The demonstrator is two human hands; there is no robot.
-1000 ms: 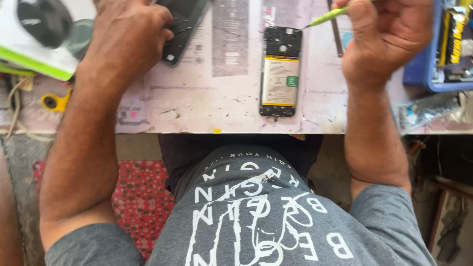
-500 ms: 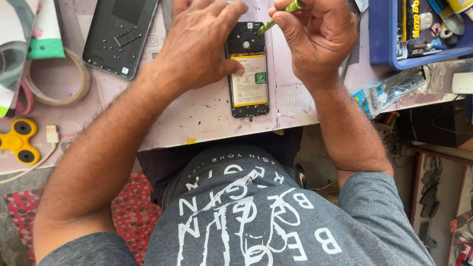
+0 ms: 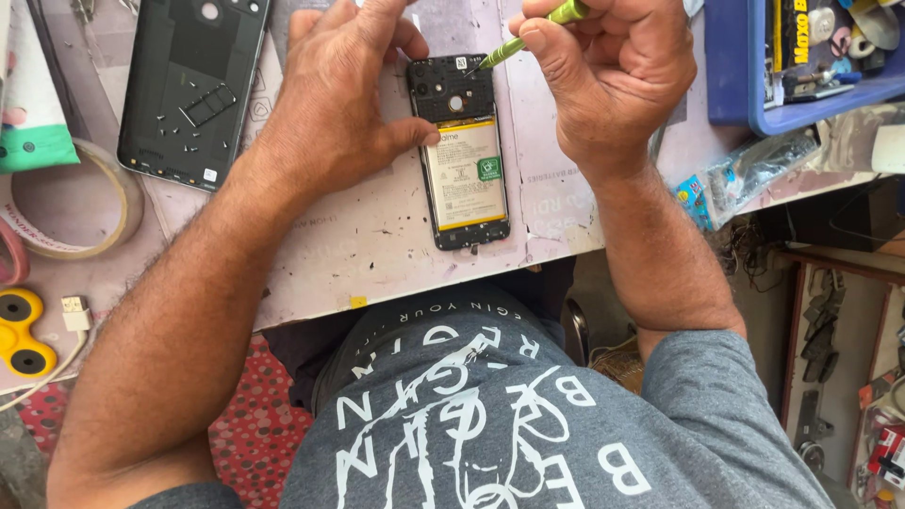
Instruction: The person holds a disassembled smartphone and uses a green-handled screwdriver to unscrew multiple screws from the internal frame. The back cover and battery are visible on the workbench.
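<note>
On worktop (image 3: 377, 254): back cover (image 3: 193, 85) already off; left hand (image 3: 330, 113) steadying phone (image 3: 459, 151); right hand (image 3: 613, 80) grasping screwdriver (image 3: 528, 38); inner frame not yet removed.

An opened phone (image 3: 460, 151) lies on the desk (image 3: 377, 245) near its front edge, between the left hand (image 3: 335, 104), which touches its left side, and the right hand (image 3: 613, 80), whose screwdriver (image 3: 523, 40) tip meets the phone's top. A back cover (image 3: 193, 90) lies farther left, a tape roll (image 3: 71, 203) beyond it. A bin (image 3: 735, 66) sits at the right edge.
</note>
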